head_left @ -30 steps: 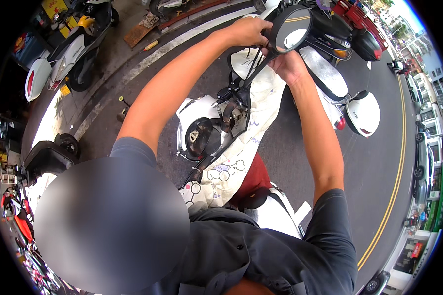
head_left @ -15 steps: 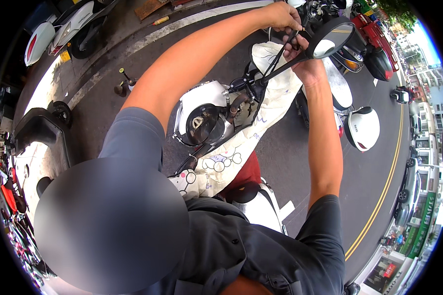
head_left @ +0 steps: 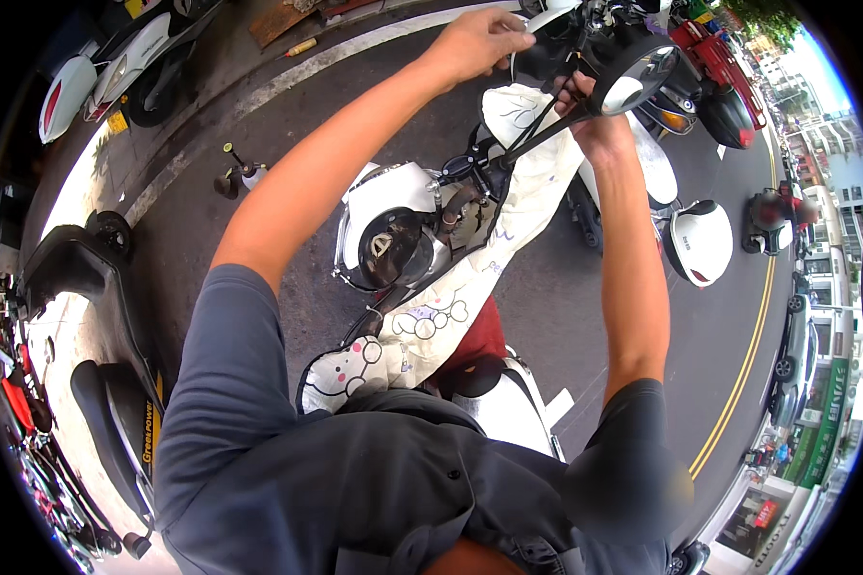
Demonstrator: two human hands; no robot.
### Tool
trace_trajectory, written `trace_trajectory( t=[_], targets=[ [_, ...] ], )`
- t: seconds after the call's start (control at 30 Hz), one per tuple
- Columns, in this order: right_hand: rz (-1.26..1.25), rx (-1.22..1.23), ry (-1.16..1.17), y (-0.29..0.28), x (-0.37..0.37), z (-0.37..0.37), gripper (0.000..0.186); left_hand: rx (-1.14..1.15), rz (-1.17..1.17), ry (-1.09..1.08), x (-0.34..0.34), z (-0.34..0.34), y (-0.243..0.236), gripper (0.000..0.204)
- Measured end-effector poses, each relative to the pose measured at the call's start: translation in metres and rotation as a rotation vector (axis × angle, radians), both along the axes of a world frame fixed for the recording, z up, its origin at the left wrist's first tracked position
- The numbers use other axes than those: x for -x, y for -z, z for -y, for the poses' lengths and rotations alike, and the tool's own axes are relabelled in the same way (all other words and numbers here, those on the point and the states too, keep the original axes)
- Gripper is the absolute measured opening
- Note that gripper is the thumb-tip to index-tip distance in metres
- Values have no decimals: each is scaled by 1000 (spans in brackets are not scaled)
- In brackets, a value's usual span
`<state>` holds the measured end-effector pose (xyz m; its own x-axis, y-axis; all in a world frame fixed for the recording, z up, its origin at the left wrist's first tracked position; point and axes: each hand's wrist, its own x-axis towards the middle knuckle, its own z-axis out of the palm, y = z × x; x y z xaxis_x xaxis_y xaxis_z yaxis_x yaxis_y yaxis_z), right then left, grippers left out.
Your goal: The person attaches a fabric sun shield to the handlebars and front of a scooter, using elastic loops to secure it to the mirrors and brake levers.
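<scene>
A rounded mirror (head_left: pixel 635 77) in a black housing tilts up at the far end of a slim black stem (head_left: pixel 544 135), its glass dark with a bright white patch. The stem slants down and to the left, as I see it, over a cream cloth cover (head_left: pixel 527 192) printed with outlined cartoon shapes. The right hand (head_left: pixel 606 136) is right against the mirror's base, fingers curled up beside the stem; how firmly they grip, I can't tell. Nearest the left hand (head_left: pixel 475 43), itself well apart from the mirror, is the cover's pale upper end.
</scene>
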<state>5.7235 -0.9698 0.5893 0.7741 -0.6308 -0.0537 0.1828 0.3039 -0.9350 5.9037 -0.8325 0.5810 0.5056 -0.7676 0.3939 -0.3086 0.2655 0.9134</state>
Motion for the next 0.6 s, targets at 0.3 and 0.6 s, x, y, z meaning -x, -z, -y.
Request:
trace_trajectory(
  t=[0.3, 0.6],
  targets=[
    [-35, 166, -17, -10, -5, -7, 15, -281, -319, 447, 36, -8, 48, 25],
    [-328, 735, -25, -31, -26, -21, 30, -386, -317, 532, 39, -10, 40, 24]
  ],
)
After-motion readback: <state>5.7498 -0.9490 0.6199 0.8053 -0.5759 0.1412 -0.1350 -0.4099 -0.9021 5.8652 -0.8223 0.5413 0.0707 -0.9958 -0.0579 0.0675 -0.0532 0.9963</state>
